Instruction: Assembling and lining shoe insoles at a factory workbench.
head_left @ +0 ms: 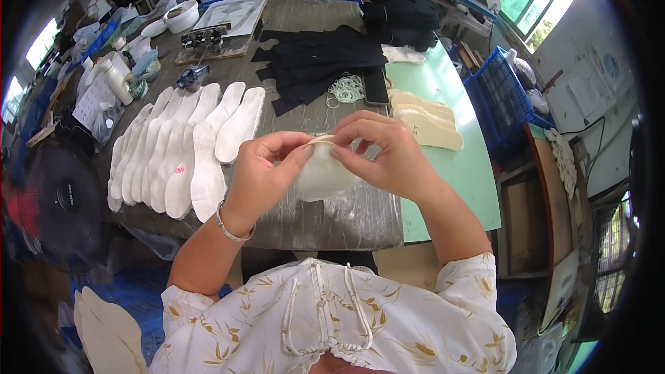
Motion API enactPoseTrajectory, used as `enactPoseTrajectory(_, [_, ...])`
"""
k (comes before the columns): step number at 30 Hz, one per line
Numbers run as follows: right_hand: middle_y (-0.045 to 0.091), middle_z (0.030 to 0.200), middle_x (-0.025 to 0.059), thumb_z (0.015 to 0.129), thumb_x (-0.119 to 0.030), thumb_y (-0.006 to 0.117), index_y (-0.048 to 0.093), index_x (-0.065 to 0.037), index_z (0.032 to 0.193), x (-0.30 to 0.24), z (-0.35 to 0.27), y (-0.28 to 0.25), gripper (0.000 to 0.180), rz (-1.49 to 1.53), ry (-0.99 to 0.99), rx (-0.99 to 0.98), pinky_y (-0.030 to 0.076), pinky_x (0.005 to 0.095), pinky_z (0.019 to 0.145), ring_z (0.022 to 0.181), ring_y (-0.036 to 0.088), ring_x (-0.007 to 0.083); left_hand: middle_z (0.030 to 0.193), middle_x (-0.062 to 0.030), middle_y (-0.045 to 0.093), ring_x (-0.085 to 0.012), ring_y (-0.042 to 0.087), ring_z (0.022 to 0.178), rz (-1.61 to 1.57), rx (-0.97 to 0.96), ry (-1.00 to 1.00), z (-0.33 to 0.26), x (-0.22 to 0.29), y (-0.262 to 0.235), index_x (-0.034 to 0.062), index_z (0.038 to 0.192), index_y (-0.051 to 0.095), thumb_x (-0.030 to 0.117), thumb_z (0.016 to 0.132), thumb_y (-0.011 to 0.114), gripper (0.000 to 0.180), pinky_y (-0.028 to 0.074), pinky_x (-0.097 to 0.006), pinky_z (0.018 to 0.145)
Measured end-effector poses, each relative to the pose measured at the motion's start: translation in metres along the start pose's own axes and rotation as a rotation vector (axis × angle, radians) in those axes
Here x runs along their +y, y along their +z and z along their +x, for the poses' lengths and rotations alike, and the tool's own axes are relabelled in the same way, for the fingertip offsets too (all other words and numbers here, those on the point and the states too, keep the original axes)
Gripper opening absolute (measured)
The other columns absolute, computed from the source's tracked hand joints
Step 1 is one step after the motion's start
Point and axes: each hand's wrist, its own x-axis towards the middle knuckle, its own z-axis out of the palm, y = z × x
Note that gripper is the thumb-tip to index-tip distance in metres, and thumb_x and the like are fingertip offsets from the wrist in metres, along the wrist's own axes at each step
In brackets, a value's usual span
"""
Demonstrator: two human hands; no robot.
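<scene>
Both hands are holding a pale, cream-coloured insole (320, 174) above the near edge of the desk (346, 218). The left hand (260, 174) is pinching the insole's upper rim between thumb and fingers (299, 144), and the right hand (388, 156) is pinching the same rim just beside it, its fingers pressing together on the edge. A silver bangle (232, 230) is sitting on the left wrist. To the left, a row of white insoles (183, 149) is lying overlapped on the desk; beyond the hands, black fabric pieces (322, 62), a heap of rubber bands (345, 88) and a stack of cream insoles (426, 121) are lying
</scene>
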Motion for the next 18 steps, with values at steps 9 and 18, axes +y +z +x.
enactPoseTrajectory(9, [0.076,0.105,0.0107,0.086,0.001,0.074,0.073,0.0,0.097,0.008,-0.008,-0.003,0.011,0.113,-0.016,0.043,0.062,0.0293,0.079,0.09,0.074,0.0178,0.095,-0.0041,0.075,-0.0079,0.06,0.08,0.112,0.119,0.207,-0.003,-0.01,0.005,0.0006,0.105,0.076,0.005,0.093,0.071,0.013,0.048,-0.023,0.074])
enactPoseTrajectory(18, [0.076,0.093,0.0098,0.087,-0.01,0.076,0.076,-0.003,0.102,0.006,-0.009,0.001,0.016,0.093,-0.023,0.133,0.057,0.0315,0.071,0.082,0.074,0.0201,0.101,-0.0072,0.075,-0.0135,0.067,0.09,0.201,0.118,0.335,-0.001,-0.011,0.008,0.002,0.105,0.075,0.002,0.093,0.07,0.013,0.05,-0.027,0.079])
